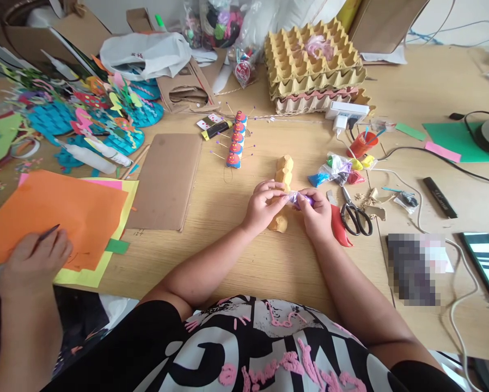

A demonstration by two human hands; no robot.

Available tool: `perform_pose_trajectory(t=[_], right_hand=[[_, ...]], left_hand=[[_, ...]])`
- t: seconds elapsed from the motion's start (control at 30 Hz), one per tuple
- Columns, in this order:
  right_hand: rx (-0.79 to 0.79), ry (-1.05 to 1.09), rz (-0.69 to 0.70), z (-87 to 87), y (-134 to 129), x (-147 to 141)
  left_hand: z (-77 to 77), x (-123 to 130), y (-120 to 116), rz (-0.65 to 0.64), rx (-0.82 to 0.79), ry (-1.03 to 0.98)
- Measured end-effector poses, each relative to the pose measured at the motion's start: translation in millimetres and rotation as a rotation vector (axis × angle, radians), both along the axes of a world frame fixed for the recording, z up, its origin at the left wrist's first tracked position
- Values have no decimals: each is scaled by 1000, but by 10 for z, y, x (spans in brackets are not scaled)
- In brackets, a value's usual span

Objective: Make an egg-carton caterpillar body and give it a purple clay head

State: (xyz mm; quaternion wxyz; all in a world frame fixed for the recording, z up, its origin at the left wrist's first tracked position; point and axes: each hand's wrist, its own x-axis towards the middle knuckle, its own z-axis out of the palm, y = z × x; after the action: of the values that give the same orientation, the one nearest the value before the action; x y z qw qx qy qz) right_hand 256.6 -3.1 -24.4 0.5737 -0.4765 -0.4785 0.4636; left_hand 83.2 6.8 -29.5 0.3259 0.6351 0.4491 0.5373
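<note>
My left hand [264, 202] pinches the clear end of a small plastic bag of purple clay [304, 200]. My right hand [317, 212] is closed around the purple part of the same bag. Under and behind my hands lies a yellow-orange strip of egg carton cups [284, 166]; its middle is hidden by my hands. Right of my right hand are a red object [341, 227] and black-handled scissors [356, 218]. Further back stands a row of painted red and blue egg cups [236, 140] with pins stuck out at the sides.
At left, a co-worker's hand [36, 256] holds a pen over orange paper [60, 209]. Beside it lies a cardboard sheet [163, 179]. Stacked egg trays [313, 65] stand at the back. Bags of coloured clay [338, 167], an orange cup [364, 145], cables and a phone [485, 267] are to the right.
</note>
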Motion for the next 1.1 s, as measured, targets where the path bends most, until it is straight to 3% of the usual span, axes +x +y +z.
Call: perform_pose_trajectory(t=[0.37, 0.67, 0.9, 1.1], right_hand=[[-46, 87, -192, -70, 95, 56], [-56, 147, -165, -48, 73, 15], [-74, 157, -114, -37, 62, 18], [-77, 146, -2, 23, 21, -3]], left_hand=[[-6, -7, 72, 50, -286, -396], [-10, 24, 7, -47, -163, -274], [-37, 25, -15, -33, -51, -125], [37, -22, -9, 3, 252, 126]])
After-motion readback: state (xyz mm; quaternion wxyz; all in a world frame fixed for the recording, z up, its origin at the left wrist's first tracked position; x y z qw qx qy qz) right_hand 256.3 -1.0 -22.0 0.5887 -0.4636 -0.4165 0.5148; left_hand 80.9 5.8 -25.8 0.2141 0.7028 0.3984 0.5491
